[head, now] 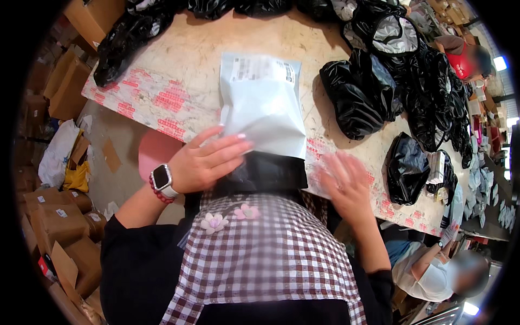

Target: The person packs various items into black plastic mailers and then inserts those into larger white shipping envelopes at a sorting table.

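A light-grey plastic mailing bag (260,109) lies before me on the table, its far end bearing a printed label (263,70). From its near end a black plastic flap (268,172) extends towards my apron. My left hand (211,158) rests flat over the bag's lower left edge, fingers stretched out and slightly spread, not gripped around it. A watch and a red bead bracelet are on that wrist. Blurred by motion, my right hand (345,178) hovers near the table's front edge, right of the flap and apart from it, fingers spread with nothing seen in them.
Black plastic-wrapped bundles (357,97) crowd the right side of the table (191,53), with more along its far edge. A small stack of papers or cards (436,167) stands at right. Cardboard boxes (61,219) fill the floor at left. A gloved co-worker (426,268) is at lower right.
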